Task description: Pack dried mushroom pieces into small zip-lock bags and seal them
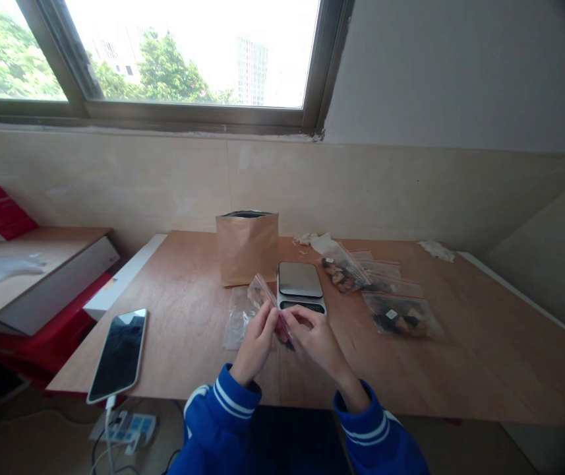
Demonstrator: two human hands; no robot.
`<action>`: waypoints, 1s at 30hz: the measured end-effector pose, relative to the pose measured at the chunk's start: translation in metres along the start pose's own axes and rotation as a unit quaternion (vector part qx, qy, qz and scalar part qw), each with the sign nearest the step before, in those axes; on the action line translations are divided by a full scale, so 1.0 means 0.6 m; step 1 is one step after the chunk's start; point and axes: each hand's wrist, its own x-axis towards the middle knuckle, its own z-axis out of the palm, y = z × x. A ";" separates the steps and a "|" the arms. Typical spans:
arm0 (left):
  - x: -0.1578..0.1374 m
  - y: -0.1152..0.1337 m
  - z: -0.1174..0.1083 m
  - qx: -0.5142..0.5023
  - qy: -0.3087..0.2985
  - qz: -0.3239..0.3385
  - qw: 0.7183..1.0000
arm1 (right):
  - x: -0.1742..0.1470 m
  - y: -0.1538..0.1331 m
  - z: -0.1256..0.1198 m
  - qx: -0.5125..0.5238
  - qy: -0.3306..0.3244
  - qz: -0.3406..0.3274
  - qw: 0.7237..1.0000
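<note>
A clear zip bag with a pink seal strip (265, 288) is pinched between my two hands, in front of the scale. My left hand (258, 335) grips the strip near its middle, thumb against the fingers. Right beside it, my right hand (314, 336) pinches the same strip. Something dark and reddish shows in the bag below my fingers, mostly hidden. A flat digital scale (300, 280) with a bare metal plate sits just beyond my hands. Under and left of the held bag lies an empty-looking clear plastic bag (237, 323).
A brown kraft pouch (247, 249) stands open at the back. Filled zip bags (344, 270) lie right of the scale, with another filled zip bag (403, 315) nearer. A phone (118, 355) on a charging cable lies at the left edge. Crumpled tissue (436, 251) is at back right.
</note>
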 end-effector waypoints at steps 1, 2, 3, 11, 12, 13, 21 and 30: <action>0.000 -0.001 0.000 0.001 0.001 0.001 1.000 | 0.000 0.001 0.000 -0.005 0.006 -0.004 1.000; -0.001 -0.002 0.001 0.002 0.003 0.001 1.000 | 0.000 0.002 0.000 -0.009 0.009 -0.007 1.000; -0.001 -0.003 0.001 0.002 0.004 0.002 1.000 | 0.000 0.003 0.001 -0.008 0.009 -0.009 1.000; -0.001 -0.010 0.002 0.001 0.002 0.009 1.000 | 0.001 0.027 0.009 0.112 0.013 0.032 0.993; -0.001 -0.009 0.002 0.002 0.003 0.009 1.000 | 0.001 0.028 0.010 0.124 0.012 0.039 0.991; -0.001 -0.009 0.003 0.002 0.004 0.010 1.000 | 0.001 0.028 0.010 0.133 0.011 0.045 0.990; -0.001 -0.022 0.004 0.003 0.027 0.003 1.000 | 0.001 0.029 0.010 0.104 0.000 0.037 0.994; 0.008 -0.038 -0.003 0.079 0.008 0.007 0.997 | -0.010 0.032 0.031 0.009 0.069 -0.001 0.998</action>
